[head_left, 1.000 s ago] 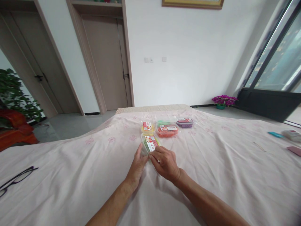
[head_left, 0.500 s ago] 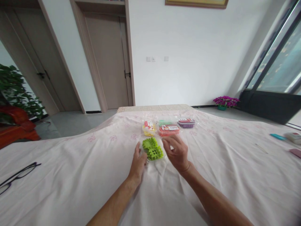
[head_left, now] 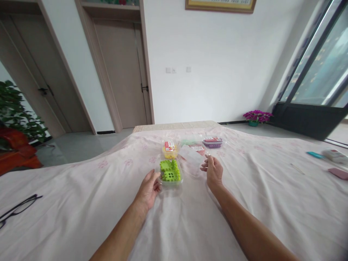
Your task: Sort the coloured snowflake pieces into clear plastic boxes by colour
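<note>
My left hand (head_left: 149, 188) is closed on the left edge of a clear plastic container (head_left: 178, 182), with the thumb at its rim. Inside it lie bright green interlocking toy blocks (head_left: 170, 170); one piece has a window grid. My right hand (head_left: 214, 169) pinches the right edge of a clear plastic lid (head_left: 193, 156) whose pale sticker back faces me. Behind the lid, partly hidden, is a container of red pieces (head_left: 200, 148). A labelled container of yellow pieces (head_left: 170, 149) stands just beyond the green one, and a container of purple pieces (head_left: 212, 142) sits farther right.
Green-tinted plastic (head_left: 187, 142) shows behind the red container. A wrinkled floral cloth (head_left: 108, 203) covers the surface. Black glasses (head_left: 21, 206) lie at the left. Toward the right edge are a thin stick (head_left: 297, 168), a blue item (head_left: 315, 155) and a pink item (head_left: 338, 173).
The lid now shows in my right hand, off to the right of the green blocks' container. My left hand and that container have shifted slightly left. The view has tilted up a little.
</note>
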Motion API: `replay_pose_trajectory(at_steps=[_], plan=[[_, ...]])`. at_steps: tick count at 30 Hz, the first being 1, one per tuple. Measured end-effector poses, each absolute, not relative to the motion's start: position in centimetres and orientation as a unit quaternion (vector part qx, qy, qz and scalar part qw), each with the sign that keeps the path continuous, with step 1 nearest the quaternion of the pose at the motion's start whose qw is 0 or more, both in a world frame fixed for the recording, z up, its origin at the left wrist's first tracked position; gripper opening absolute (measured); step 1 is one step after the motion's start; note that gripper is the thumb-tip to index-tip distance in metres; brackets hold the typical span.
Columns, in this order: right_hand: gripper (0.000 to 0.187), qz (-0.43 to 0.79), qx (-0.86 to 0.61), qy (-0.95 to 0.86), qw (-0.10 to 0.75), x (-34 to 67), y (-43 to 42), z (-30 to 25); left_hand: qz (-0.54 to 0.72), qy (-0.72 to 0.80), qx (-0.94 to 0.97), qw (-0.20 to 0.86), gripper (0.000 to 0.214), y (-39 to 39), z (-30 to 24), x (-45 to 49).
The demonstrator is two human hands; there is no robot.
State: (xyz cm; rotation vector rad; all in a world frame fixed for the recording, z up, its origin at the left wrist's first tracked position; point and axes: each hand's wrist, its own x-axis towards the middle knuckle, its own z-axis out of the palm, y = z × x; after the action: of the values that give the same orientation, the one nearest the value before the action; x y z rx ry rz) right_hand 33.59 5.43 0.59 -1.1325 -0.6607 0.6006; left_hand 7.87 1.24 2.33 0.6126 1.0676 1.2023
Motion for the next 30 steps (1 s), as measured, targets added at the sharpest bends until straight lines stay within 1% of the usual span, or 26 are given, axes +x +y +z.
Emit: replay_pose_trajectory(at_steps=[4, 7, 11, 14, 16, 18, 22, 25, 27, 30], plan=[[0.041, 0.277, -0.529, -0.299, 0.744, 34.3, 5.7, -0.4, 0.578, 0.496, 0.353, 0.544, 0.077, 1.4, 3.5, 6.8], [0.038, 0.288, -0.536, -0.304, 0.733, 34.2, 5.6, -0.8, 0.603, 0.505, 0.453, 0.419, 0.080, 1.5, 4.2, 6.1], [0.033, 0.312, -0.538, -0.310, 0.719, 33.7, 5.4, -1.0, 0.562, 0.528, 0.609, 0.185, 0.074, 1.4, 4.4, 5.7], [0.031, 0.322, -0.538, -0.309, 0.715, 33.5, 5.4, -1.1, 0.522, 0.488, 0.698, 0.035, 0.071, 1.0, 4.1, 6.0], [0.031, 0.320, -0.537, -0.309, 0.717, 33.6, 5.5, -1.2, 0.496, 0.445, 0.745, -0.035, 0.071, 0.6, 4.1, 6.3], [0.032, 0.317, -0.538, -0.307, 0.718, 33.7, 5.7, -1.4, 0.474, 0.407, 0.777, -0.073, 0.071, 0.2, 4.4, 6.5], [0.035, 0.311, -0.536, -0.306, 0.723, 33.9, 5.7, -1.5, 0.469, 0.370, 0.797, -0.091, 0.070, -0.3, 5.1, 6.8], [0.037, 0.294, -0.518, -0.309, 0.741, 33.8, 5.6, -1.4, 0.522, 0.406, 0.748, -0.055, 0.068, -0.1, 5.1, 6.8], [0.038, 0.279, -0.505, -0.309, 0.756, 33.9, 5.5, -1.2, 0.578, 0.459, 0.674, 0.029, 0.068, 0.4, 4.9, 6.5], [0.038, 0.275, -0.488, -0.292, 0.775, 33.9, 5.4, -0.6, 0.654, 0.506, 0.515, 0.227, 0.070, 1.7, 4.2, 5.5]])
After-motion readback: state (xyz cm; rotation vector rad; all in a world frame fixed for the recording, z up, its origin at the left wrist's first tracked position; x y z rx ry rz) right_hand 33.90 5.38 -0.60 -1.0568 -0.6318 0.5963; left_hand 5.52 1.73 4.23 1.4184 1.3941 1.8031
